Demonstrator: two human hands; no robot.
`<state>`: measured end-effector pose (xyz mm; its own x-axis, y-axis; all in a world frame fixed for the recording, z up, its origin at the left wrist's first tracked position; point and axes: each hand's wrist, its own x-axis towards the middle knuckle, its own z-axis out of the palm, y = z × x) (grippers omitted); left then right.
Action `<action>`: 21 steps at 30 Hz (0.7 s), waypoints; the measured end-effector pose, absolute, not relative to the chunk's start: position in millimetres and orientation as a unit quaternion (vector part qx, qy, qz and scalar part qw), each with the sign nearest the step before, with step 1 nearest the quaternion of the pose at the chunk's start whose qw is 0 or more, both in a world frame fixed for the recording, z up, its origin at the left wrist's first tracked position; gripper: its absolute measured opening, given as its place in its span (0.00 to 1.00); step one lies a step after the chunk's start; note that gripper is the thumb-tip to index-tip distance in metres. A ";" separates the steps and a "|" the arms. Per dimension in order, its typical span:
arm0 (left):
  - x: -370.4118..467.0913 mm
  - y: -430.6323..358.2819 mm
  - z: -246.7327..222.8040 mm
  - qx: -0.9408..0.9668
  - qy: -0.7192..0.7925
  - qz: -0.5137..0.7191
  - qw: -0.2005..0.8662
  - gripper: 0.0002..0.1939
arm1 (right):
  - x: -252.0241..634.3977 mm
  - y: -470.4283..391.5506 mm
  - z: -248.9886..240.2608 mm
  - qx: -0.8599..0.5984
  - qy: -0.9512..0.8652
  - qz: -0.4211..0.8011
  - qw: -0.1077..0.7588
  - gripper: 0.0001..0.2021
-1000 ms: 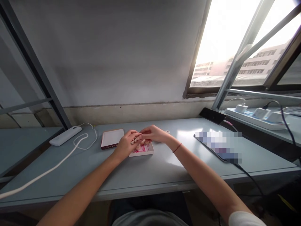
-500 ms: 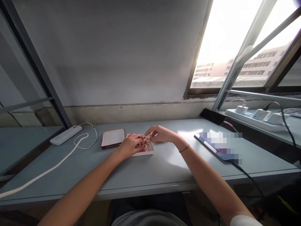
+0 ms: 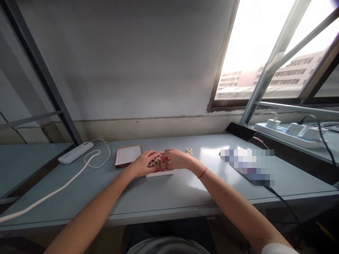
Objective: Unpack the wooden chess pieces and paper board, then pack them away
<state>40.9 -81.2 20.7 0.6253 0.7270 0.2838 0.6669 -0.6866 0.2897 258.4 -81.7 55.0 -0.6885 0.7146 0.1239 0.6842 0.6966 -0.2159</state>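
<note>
Over the box (image 3: 160,174), my left hand (image 3: 142,165) spreads around pieces (image 3: 155,163); my right hand (image 3: 179,159) curls, its grip I can't tell.

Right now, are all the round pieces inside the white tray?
No, at least two round pieces lie on the desk, outside the white tray.

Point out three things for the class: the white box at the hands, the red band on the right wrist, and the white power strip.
White box (image 3: 160,174): head view, on its front wall.
Red band (image 3: 203,173): head view, on its visible middle.
Power strip (image 3: 287,137): head view, on its near long side.
</note>
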 end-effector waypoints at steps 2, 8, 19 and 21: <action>40.2 -79.3 18.7 0.897 0.397 0.178 0.084 0.27 | 257.2 -82.4 53.5 -0.388 -0.914 0.065 0.095 0.05; 39.8 -78.2 17.0 0.896 0.402 0.165 0.092 0.26 | 247.5 -88.2 51.0 -0.392 -0.911 0.054 0.112 0.05; 38.2 -79.8 20.4 0.895 0.405 0.155 0.104 0.26 | 324.0 -29.5 45.4 -0.657 -0.724 0.052 0.203 0.13; 38.2 -80.1 21.4 0.894 0.406 0.153 0.109 0.25 | 334.3 -23.9 40.9 -0.689 -0.697 0.102 0.168 0.13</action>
